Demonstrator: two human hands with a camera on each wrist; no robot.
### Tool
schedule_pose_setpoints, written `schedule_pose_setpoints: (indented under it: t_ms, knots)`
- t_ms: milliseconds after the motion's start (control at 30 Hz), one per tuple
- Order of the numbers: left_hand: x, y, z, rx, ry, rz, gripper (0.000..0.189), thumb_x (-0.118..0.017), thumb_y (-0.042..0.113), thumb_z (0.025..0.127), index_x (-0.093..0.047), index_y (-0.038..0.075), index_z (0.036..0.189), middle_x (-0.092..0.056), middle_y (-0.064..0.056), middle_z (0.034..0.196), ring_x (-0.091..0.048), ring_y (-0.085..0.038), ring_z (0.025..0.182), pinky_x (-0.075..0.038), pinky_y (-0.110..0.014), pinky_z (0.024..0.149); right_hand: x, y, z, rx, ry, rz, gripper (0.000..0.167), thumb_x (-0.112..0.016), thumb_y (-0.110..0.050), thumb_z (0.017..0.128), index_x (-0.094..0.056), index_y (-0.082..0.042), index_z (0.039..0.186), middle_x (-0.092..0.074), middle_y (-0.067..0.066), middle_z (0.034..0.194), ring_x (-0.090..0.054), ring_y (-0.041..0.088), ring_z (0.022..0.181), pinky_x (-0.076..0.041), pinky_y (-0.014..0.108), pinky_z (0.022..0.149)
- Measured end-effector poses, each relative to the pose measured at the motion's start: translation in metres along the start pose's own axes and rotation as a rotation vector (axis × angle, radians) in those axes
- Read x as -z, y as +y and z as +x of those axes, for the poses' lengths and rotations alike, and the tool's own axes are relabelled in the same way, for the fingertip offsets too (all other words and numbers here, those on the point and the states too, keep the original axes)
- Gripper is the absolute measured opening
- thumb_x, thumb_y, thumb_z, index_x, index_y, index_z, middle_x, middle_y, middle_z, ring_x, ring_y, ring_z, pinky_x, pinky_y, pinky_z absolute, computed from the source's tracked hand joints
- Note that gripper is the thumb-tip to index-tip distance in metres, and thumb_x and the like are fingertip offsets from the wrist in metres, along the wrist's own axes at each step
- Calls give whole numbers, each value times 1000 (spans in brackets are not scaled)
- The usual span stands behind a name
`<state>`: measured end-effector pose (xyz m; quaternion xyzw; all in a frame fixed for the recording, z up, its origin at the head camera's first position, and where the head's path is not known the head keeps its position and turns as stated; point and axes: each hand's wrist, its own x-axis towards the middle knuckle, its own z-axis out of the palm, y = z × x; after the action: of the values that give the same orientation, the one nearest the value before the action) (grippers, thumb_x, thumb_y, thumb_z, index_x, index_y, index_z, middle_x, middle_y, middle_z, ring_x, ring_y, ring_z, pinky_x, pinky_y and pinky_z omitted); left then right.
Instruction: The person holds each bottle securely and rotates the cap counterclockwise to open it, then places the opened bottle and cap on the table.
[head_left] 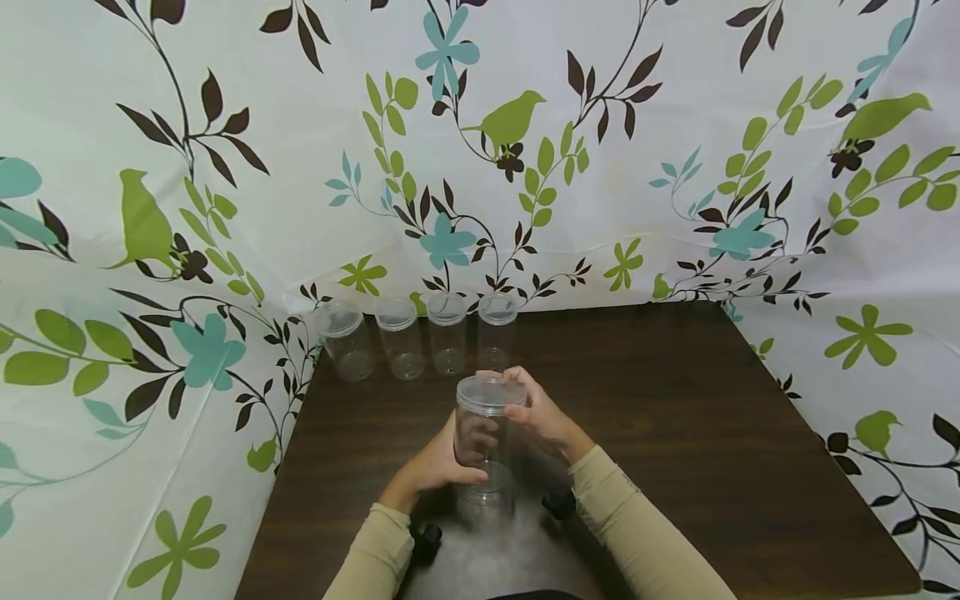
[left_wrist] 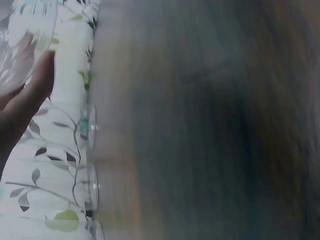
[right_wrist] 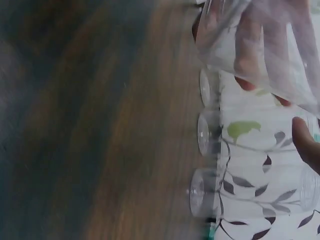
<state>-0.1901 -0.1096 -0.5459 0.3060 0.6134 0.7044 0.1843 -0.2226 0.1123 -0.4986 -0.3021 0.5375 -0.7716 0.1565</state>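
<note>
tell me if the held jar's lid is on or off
On: the lid covers the jar's top, right hand at its edge; tightness unclear.

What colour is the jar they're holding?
The jar is clear and colourless; the head view shows it best.

A clear, lidded cylindrical jar [head_left: 495, 450] is held roughly upright between the fingers [head_left: 517, 377]

A dark brown table [head_left: 675, 433]; white sheeting [head_left: 292, 150] behind it, printed with green birds [head_left: 513, 123] and blue flowers [head_left: 447, 242].
</note>
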Motion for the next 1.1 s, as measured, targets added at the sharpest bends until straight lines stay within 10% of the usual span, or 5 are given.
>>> schedule_pose_setpoints:
  t_ms: [300, 533, 700, 933, 1100]
  knots:
    - [-1, -5, -3, -28, 309, 335, 125, -95, 11, 68, -10, 13, 161, -35, -16, 156, -46, -31, 134, -39, -35, 109, -11, 10, -5, -13, 109, -99, 95, -72, -33, 96, -9, 4, 157, -31, 38, 146, -51, 21, 126, -46, 26, 100]
    - [-1, -7, -9, -9, 376, 473, 130, -98, 23, 64, -13, 16, 161, -41, -15, 153, -46, -29, 136, -37, -51, 111, -23, 18, -3, -81, 250, -165, 116, -81, -52, 83, -13, 2, 159, -37, 34, 148, -46, 33, 128, -46, 24, 98]
    - [2, -1, -11, 11, 323, 463, 130, -97, 23, 65, -11, 17, 161, -43, -14, 151, -50, -27, 131, -42, -43, 108, -22, 13, 1, -71, 223, -174, 107, -80, -50, 85, -23, 6, 156, -48, 28, 141, -53, 21, 120, -47, 25, 96]
    - [6, 7, -12, 2, 28, 109, 122, -87, 2, 75, -2, 20, 160, -44, -25, 145, -54, -43, 126, -55, -42, 92, -1, 10, 2, -59, -80, -3, 103, -70, -59, 89, -27, 8, 154, -52, 17, 143, -53, 24, 128, -44, 35, 106]
    - [8, 3, -11, -22, 38, 97, 118, -86, 4, 77, -3, 20, 160, -42, -25, 146, -54, -44, 126, -54, -42, 93, 2, 10, 4, -64, -77, -4, 109, -69, -61, 89, -16, 5, 158, -42, 24, 153, -50, 20, 133, -40, 33, 110]
